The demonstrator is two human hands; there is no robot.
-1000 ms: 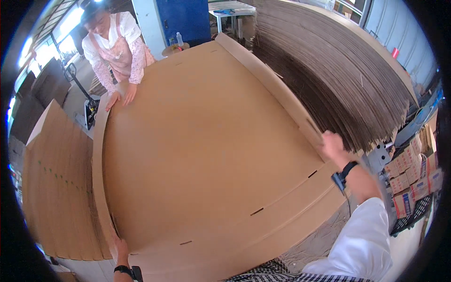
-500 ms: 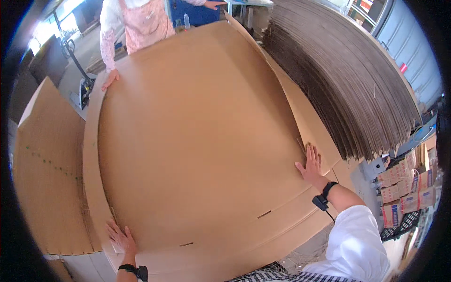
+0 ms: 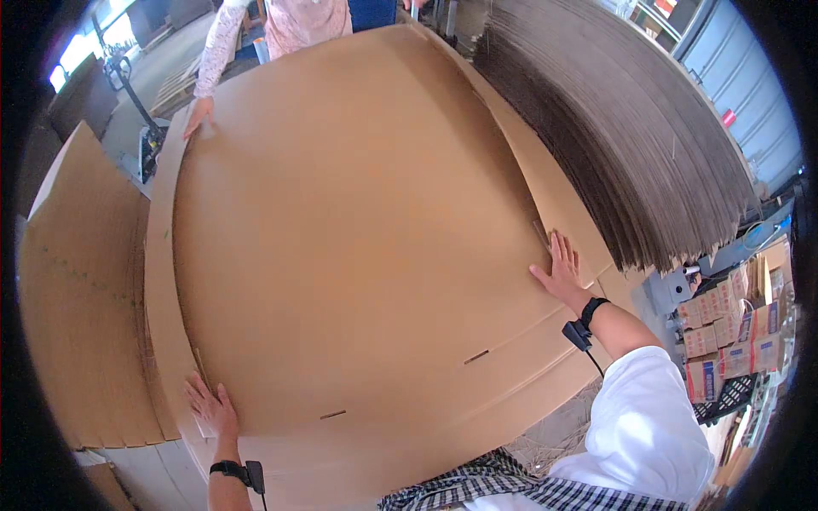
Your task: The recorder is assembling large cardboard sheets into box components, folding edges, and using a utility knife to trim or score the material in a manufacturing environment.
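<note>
A large brown cardboard sheet (image 3: 358, 213) spreads in front of me, with folded flaps along its left and right sides and two short slots near its front. My left hand (image 3: 213, 407) lies with fingers apart on the sheet's near left corner, by the end of the left flap. At the right edge my right hand (image 3: 561, 271) rests with its fingers spread beside the right flap (image 3: 550, 200). Both wrists wear black straps with small black devices. Across the sheet, a co-worker's hand (image 3: 199, 116) touches the far left corner.
A tall stack of flat cardboard (image 3: 622, 119) stands close on the right. More upright cardboard (image 3: 85, 298) is at the left. Printed cartons (image 3: 733, 332) and a black crate (image 3: 724, 399) sit at the lower right. A pallet jack (image 3: 128, 85) stands at the far left.
The view has shifted slightly, so the sheet sits higher. The co-worker leans nearer, with the other hand now at the far right corner. My hands stay on the same spots.
</note>
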